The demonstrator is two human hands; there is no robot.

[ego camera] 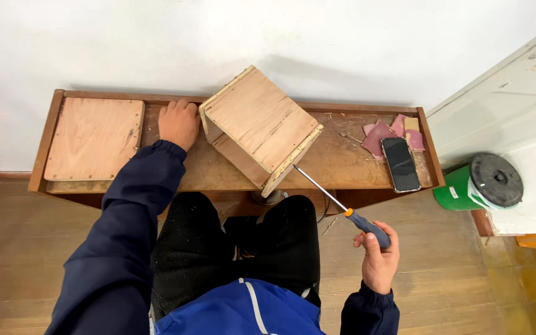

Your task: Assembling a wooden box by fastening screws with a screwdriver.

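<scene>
I observe the left hand resting knuckles-up on the table, near its rear edge and left of centre, with its fingers curled and pressed together; it lies just beside the left face of the wooden box, and I cannot tell whether it actually touches that face. The wooden box sits tilted near the middle of the table, one corner raised toward the wall, its broad plywood panel facing up and its lower right edge near the table's front edge. The right hand is held out past the front edge of the table, over the floor, its fingers wrapped tightly around the grey and orange handle of a screwdriver. The shaft of the screwdriver runs up and to the left, and its tip meets the lower right edge of the box at the front edge of the table. At the left end of the table a flat plywood panel lies well apart from the box. At the right end a dark phone lies face up, just beside several pink sandpaper pieces in the rear right corner. A green drum with a black lid stands on the floor beyond the table's right end.
</scene>
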